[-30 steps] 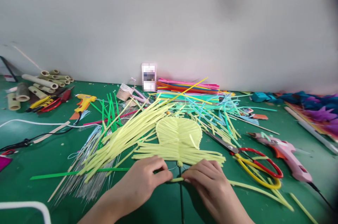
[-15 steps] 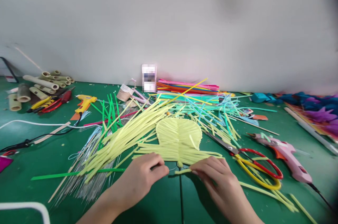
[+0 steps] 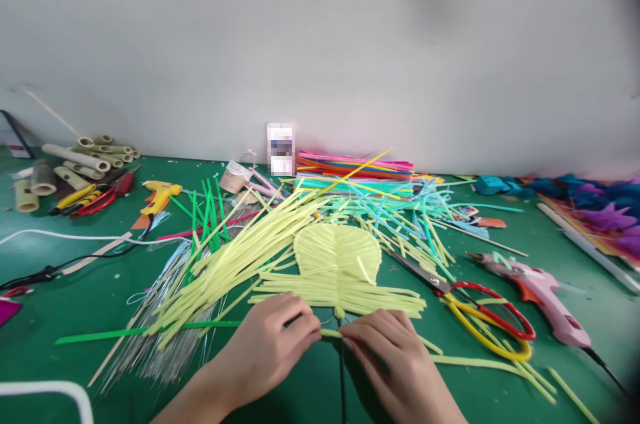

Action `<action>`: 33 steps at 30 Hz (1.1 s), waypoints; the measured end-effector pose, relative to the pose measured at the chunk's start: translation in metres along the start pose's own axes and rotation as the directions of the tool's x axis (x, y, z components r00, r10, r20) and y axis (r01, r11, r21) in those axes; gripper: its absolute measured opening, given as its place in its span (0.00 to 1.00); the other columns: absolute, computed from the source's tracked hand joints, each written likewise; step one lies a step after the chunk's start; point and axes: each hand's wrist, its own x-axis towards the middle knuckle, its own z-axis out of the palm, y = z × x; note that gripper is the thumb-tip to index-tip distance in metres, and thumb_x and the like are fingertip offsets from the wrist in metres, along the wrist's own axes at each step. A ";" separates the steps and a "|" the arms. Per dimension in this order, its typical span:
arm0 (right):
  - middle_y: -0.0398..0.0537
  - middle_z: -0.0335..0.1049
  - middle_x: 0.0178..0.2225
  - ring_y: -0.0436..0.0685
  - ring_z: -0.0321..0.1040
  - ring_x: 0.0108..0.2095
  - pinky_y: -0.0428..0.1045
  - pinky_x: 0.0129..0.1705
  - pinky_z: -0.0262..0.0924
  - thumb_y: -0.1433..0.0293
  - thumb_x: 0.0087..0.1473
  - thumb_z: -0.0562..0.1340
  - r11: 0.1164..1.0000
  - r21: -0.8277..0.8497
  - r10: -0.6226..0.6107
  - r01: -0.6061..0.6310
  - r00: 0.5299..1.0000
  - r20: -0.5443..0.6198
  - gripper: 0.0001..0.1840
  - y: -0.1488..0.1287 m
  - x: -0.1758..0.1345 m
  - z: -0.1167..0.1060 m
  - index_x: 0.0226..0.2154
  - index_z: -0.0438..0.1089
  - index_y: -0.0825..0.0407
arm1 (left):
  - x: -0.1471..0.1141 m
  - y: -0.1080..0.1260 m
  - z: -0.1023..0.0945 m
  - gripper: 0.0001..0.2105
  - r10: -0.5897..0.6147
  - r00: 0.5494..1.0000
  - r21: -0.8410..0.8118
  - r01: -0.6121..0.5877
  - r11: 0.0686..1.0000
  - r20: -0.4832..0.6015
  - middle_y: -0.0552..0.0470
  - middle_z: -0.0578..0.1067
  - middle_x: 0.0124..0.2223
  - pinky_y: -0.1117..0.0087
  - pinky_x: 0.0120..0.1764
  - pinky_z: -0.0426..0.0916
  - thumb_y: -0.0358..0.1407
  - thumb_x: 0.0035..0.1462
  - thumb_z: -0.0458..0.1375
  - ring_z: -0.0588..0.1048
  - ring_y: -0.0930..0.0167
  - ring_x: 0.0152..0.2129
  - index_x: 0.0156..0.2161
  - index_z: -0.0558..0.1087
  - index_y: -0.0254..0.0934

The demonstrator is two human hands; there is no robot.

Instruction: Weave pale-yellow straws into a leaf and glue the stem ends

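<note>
Between my two hands runs a pale yellow pipe cleaner [image 3: 330,333], lying across a thin dark stem [image 3: 342,377]. My left hand [image 3: 277,344] pinches its left end. My right hand [image 3: 387,351] grips it just right of the stem, and its tail [image 3: 431,346] sticks out beyond the fingers. Just above the hands lies a leaf shape [image 3: 338,254] made of yellow pipe cleaners, rounded at the top, with loose ends spreading left and right at its lower part. A thin wire loop shows near the stem's top.
Left lie a heap of yellow pipe cleaners [image 3: 240,254], thin metal wires [image 3: 160,344] and a yellow glue gun [image 3: 161,197]. On the right are scissors [image 3: 487,317] and a pink glue gun [image 3: 543,294]. Coloured pipe cleaner bundles [image 3: 355,167] and bamboo tubes [image 3: 83,161] sit by the grey partition [image 3: 320,64].
My right hand has moved left to the stem, bringing the pipe cleaner across it. My left hand has now closed on the pipe cleaner's left end.
</note>
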 end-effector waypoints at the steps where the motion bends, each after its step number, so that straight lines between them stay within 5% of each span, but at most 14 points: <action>1: 0.42 0.74 0.31 0.52 0.67 0.31 0.49 0.37 0.55 0.78 0.61 0.58 1.000 0.000 0.000 0.000 1.000 0.000 0.09 0.000 0.000 0.000 0.39 0.69 0.48 | -0.001 -0.001 0.000 0.06 -0.001 1.000 0.000 0.001 1.000 -0.004 0.51 0.74 0.37 0.68 0.38 0.65 0.32 0.67 0.52 0.71 0.69 0.34 0.41 0.72 0.38; 12: 0.41 0.73 0.33 0.52 0.66 0.34 0.49 0.39 0.56 0.78 0.62 0.58 0.999 0.038 0.018 -0.021 0.997 0.077 0.11 0.005 -0.009 0.006 0.43 0.69 0.46 | -0.005 -0.006 0.003 0.07 -0.002 0.998 0.107 0.008 0.994 -0.060 0.51 0.72 0.33 0.66 0.37 0.64 0.32 0.66 0.53 0.70 0.68 0.33 0.36 0.70 0.38; 22: 0.42 0.70 0.29 0.52 0.64 0.32 0.49 0.37 0.56 0.78 0.61 0.58 1.000 0.029 0.012 -0.013 1.000 0.026 0.10 0.005 -0.005 0.005 0.40 0.70 0.48 | -0.003 -0.006 0.003 0.09 0.031 0.991 0.143 -0.012 0.990 -0.129 0.52 0.70 0.28 0.68 0.31 0.61 0.32 0.64 0.55 0.69 0.69 0.28 0.30 0.69 0.37; 33: 0.39 0.73 0.32 0.50 0.67 0.33 0.48 0.40 0.56 0.77 0.61 0.59 0.999 0.046 0.024 -0.024 1.000 -0.013 0.10 0.006 -0.007 0.005 0.42 0.70 0.47 | -0.001 -0.006 -0.001 0.07 0.076 0.988 0.153 -0.055 0.987 -0.134 0.50 0.73 0.31 0.67 0.35 0.66 0.29 0.64 0.52 0.71 0.69 0.31 0.36 0.73 0.37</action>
